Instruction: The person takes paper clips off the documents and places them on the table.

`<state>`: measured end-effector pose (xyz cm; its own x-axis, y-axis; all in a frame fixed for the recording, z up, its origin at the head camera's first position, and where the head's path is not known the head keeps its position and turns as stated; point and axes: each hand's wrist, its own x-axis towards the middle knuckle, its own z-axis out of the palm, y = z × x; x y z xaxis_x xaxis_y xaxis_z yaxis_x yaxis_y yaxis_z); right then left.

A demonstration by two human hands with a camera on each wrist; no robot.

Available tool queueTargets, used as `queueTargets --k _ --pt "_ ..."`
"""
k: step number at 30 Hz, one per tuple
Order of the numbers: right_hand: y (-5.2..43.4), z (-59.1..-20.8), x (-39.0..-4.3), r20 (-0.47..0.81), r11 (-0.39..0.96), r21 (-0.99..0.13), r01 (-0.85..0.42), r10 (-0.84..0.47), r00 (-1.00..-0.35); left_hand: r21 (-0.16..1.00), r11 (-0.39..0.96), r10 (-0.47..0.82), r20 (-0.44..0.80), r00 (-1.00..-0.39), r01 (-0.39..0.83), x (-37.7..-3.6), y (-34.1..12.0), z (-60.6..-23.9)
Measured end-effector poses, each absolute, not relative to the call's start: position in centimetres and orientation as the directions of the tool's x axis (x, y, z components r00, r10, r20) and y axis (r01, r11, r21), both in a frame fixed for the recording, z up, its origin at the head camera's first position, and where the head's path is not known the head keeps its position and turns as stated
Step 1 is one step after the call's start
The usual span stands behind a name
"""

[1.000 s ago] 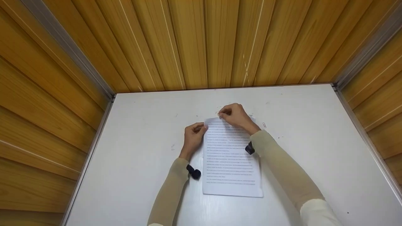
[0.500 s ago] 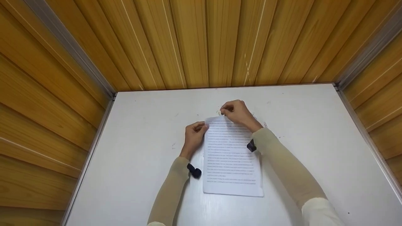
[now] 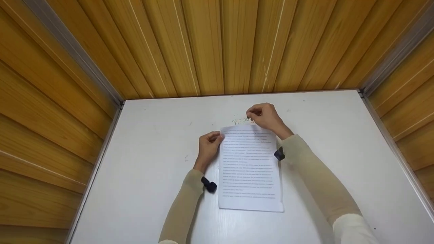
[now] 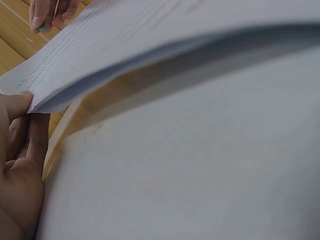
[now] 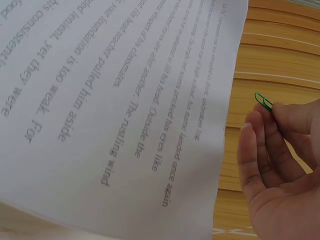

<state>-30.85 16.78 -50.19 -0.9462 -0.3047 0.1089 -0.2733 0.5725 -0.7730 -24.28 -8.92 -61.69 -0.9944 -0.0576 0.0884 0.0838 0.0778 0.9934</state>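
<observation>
A small stack of printed white paper [image 3: 250, 169] lies on the white table [image 3: 145, 176]. My left hand [image 3: 209, 146] pinches the stack's top left corner [image 4: 35, 102] between thumb and fingers and lifts that edge off the table. My right hand [image 3: 263, 117] hovers just beyond the stack's top edge and pinches a green paper clip [image 5: 263, 101] between thumb and fingertips. In the right wrist view the printed page [image 5: 115, 100] fills the left side, with the clip clear of its edge.
Several small paper clips [image 3: 241, 120] lie scattered on the table just beyond the stack. Wooden panel walls [image 3: 220, 47] enclose the table at the back and both sides. A small black camera [image 3: 210, 186] sits on each wrist.
My right hand moved off the stack's top edge, up and to the right, and now pinches a green paper clip. My left hand kept its grip on the corner.
</observation>
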Motion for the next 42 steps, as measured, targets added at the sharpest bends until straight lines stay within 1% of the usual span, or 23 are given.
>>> queueTargets --k 11,19,22,26,29,36,42 --pt "20.1 -50.0 -31.1 0.088 0.564 -0.794 -0.226 -0.262 -0.961 0.991 0.109 -0.061 0.087 -0.994 0.080 -24.1 -8.9 -61.7" --pt "22.8 -50.4 -31.4 0.080 0.592 -0.777 -0.216 -0.247 -0.966 0.990 0.118 -0.085 0.085 -0.993 0.075 -24.2 -9.0 -61.4" --pt "24.0 -50.6 -31.5 0.086 0.610 -0.761 -0.220 -0.241 -0.967 0.991 0.120 -0.079 0.074 -0.994 0.065 -24.3 -9.1 -61.5" --pt "25.8 -51.0 -31.4 0.086 0.628 -0.747 -0.218 -0.234 -0.968 0.989 0.119 -0.065 0.095 -0.993 0.086 -24.4 -9.2 -61.6" --pt "27.2 -51.3 -31.4 0.068 0.643 -0.740 -0.196 -0.218 -0.974 0.987 0.123 -0.059 0.116 -0.992 0.108 -24.4 -9.3 -61.8" --pt "30.1 -51.9 -31.0 0.005 0.664 -0.739 -0.115 -0.164 -0.986 0.987 0.121 -0.075 0.112 -0.991 0.102 -24.3 -9.1 -62.0" --pt "32.3 -52.6 -30.1 0.029 0.663 -0.740 -0.116 -0.142 -0.990 0.989 0.107 -0.076 0.109 -0.991 0.101 -24.6 -8.2 -62.0"
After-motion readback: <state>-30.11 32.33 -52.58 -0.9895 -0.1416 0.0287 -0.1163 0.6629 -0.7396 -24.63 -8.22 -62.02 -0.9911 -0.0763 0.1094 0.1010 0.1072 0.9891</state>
